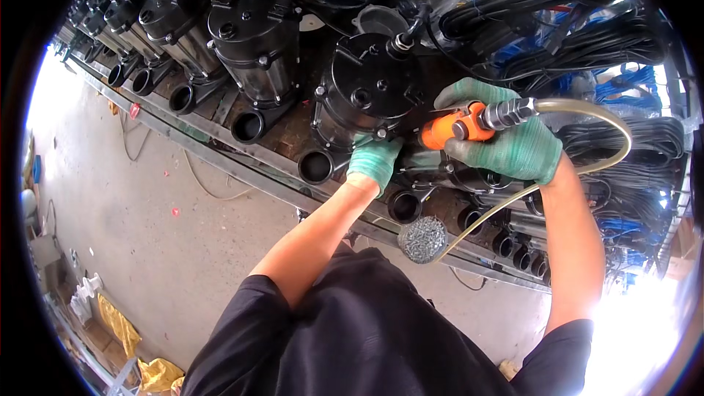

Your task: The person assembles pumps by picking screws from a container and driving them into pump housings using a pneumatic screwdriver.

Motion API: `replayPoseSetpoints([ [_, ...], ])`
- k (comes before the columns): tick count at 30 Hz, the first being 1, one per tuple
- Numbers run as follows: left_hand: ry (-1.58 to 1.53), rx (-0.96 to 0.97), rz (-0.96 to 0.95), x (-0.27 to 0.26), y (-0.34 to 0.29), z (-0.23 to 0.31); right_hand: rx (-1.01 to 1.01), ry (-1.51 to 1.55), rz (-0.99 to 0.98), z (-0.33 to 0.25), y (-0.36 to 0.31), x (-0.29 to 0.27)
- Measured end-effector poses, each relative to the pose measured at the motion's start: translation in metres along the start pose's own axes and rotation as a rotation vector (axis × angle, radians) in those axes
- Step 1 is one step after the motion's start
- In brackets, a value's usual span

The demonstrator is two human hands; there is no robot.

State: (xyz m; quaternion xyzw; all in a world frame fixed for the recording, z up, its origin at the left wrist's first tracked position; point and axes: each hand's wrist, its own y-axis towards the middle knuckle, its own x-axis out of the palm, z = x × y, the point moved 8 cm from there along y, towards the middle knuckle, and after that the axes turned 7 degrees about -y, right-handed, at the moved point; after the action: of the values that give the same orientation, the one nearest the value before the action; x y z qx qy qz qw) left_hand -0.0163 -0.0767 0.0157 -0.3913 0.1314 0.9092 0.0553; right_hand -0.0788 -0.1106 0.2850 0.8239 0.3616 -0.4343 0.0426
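My right hand [506, 136], in a green knit glove, wraps round an orange air tool [449, 127]. From its metal fitting [506, 113] a clear yellowish hose [620, 128] curves down. The tool's front end points left, toward a black-topped pump [374, 77] standing on the bench. My left hand [375, 160], gloved too, reaches against the lower side of that pump, beside its round outlet [317, 166]. Its fingertips are tucked out of sight, so any small part in them is hidden.
A round container of small screws [424, 240] sits at the bench edge [220, 148]. More pumps [253, 37] stand in a row to the left. Coiled black cables [543, 0] crowd the back right. Yellow sacks [121, 326] lie on the floor at lower left.
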Motion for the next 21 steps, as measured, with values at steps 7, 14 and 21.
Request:
replayPoseSetpoints([
  [7,-0.237,-0.189,-0.095,0.015,-0.005,-0.025,0.011,0.077,-0.059,-0.001,0.008,0.005],
  [14,0.381,0.083,-0.468,0.045,-0.021,-0.013,0.013,0.096,-0.089,0.005,0.014,0.004],
  [21,0.670,0.240,-0.626,0.058,-0.029,-0.014,-0.001,0.053,-0.134,0.016,0.024,0.003],
])
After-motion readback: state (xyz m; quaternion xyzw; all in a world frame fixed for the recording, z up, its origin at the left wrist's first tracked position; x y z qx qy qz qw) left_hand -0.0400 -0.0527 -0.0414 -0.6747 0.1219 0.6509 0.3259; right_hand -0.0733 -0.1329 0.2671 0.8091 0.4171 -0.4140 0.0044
